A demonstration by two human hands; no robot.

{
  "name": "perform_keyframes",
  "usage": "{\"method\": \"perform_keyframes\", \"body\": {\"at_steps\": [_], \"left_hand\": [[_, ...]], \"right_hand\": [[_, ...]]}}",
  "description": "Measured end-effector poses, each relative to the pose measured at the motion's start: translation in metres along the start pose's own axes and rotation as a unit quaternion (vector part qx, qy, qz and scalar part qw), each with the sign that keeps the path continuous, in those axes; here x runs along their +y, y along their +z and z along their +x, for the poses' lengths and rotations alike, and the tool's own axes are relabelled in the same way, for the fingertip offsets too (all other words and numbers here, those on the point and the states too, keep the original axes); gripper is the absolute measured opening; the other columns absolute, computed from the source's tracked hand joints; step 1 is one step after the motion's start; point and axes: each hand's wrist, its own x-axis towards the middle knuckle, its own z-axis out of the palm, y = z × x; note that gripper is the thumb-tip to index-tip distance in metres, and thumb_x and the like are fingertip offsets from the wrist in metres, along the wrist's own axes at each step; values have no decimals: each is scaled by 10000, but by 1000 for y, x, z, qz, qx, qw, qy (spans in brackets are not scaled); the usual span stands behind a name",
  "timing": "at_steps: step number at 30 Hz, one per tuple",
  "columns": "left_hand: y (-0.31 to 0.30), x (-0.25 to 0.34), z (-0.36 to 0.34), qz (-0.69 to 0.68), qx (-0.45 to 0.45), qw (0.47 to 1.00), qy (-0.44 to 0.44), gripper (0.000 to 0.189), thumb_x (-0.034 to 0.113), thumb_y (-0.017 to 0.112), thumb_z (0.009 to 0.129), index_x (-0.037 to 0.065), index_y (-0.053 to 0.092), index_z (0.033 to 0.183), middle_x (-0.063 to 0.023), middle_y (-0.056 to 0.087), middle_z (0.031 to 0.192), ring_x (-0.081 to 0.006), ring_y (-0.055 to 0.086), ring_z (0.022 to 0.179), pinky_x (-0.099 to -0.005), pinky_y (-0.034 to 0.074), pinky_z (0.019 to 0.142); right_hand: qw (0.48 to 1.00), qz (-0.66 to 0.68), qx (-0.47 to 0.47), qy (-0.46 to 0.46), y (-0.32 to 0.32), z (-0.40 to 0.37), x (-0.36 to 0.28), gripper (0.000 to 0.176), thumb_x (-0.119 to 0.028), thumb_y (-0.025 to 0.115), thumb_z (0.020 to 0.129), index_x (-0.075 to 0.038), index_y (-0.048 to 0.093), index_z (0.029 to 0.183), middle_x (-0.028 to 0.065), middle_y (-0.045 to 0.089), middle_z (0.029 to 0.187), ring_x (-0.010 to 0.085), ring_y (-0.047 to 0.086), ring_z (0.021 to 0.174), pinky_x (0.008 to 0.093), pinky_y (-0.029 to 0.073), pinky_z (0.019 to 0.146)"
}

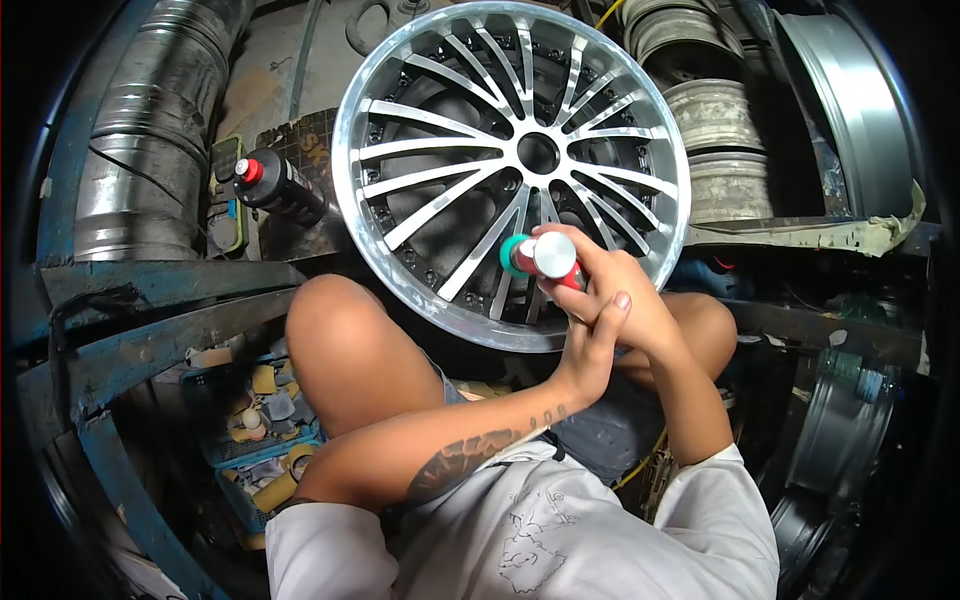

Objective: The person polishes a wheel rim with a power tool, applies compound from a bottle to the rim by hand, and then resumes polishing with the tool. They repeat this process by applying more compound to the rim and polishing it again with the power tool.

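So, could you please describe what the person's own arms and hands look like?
The left hand and right hand are bare, with no gloves or watch showing. The left forearm carries a large, dark patterned tattoo near the elbow and small separate marks towards the wrist. Both upper arms go into short, loose, whitish sleeves.

Light glints off the wheel amid deep shadows, with lines bowing toward black edges.
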Motion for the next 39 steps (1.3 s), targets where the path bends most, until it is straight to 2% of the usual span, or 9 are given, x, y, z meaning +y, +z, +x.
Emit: {"method": "perform_keyframes", "body": {"at_steps": [5, 9, 12, 18, 22, 26, 31, 36, 39], "left_hand": [[6, 9, 7, -58, -29, 997, -38, 800, 452, 527, 1063, -67, 239, 1599, -220, 366, 1563, -289, 395, 1470, -391, 352, 1206], [6, -3, 5, -62, 4, 997, -45, 813, 456, 529, 1059, -67, 217, 1597, -219, 358, 1561, -292, 391, 1470, -393, 348, 1203], [5, -2, 9, -53, -2, 997, -47, 837, 469, 525, 1056, -76, 187, 1593, -223, 348, 1563, -295, 384, 1474, -399, 346, 1201], [11, -1, 9, -18, 43, 999, -25, 832, 493, 504, 1054, -87, 217, 1577, -227, 364, 1554, -291, 386, 1472, -404, 345, 1202], [17, 9, 7, -56, 22, 997, -48, 814, 486, 517, 1053, -88, 256, 1567, -219, 396, 1539, -288, 410, 1457, -403, 347, 1201], [20, 16, 6, -28, -20, 998, -58, 856, 499, 468, 1055, -82, 163, 1605, -213, 339, 1575, -269, 349, 1502, -393, 327, 1217], [21, 10, 7, 10, 74, 997, -32, 821, 491, 530, 1059, -80, 249, 1577, -225, 393, 1543, -297, 405, 1466, -407, 348, 1203], [19, 29, 34, 68, 66, 995, -16, 851, 460, 479, 1078, -117, 152, 1613, -238, 285, 1628, -292, 305, 1537, -392, 297, 1234], [11, 25, 62, 84, 47, 995, 15, 782, 436, 504, 1074, -113, 286, 1586, -232, 399, 1567, -287, 395, 1478, -382, 326, 1215]], "right_hand": [[999, -19, 31, 33, -5, -1, 4, 653, -194, 719, 816, -180, 567, 1451, 146, 714, 770, 308, 717, 648, 369, 537, 645], [1000, -20, 9, 11, -6, 3, 0, 627, -229, 771, 853, -178, 558, 1441, 170, 710, 742, 402, 712, 714, 465, 545, 661], [998, -28, 52, -4, -3, 4, 5, 644, -201, 714, 826, -164, 562, 1451, 163, 714, 780, 323, 712, 644, 381, 538, 645], [999, -28, 21, 4, -6, 7, 1, 620, -171, 725, 838, -166, 568, 1439, 173, 703, 771, 332, 701, 643, 400, 526, 634], [997, -75, 26, 26, -12, -1, -6, 630, -196, 765, 851, -191, 546, 1442, 178, 703, 745, 419, 703, 719, 486, 529, 644], [998, -55, 17, 26, -15, -6, -4, 625, -194, 749, 843, -186, 556, 1438, 174, 705, 757, 396, 702, 699, 461, 527, 643], [999, -1, -25, 35, -10, 9, 0, 613, -195, 712, 829, -160, 581, 1427, 161, 723, 826, 337, 717, 692, 392, 542, 688], [997, 47, 54, -35, -7, 32, 19, 559, -246, 745, 858, -131, 596, 1385, 165, 746, 837, 376, 740, 751, 406, 564, 703], [990, 96, 95, -36, -11, 49, 22, 507, -265, 768, 863, -99, 639, 1324, 171, 762, 950, 354, 751, 849, 392, 564, 791]]}}
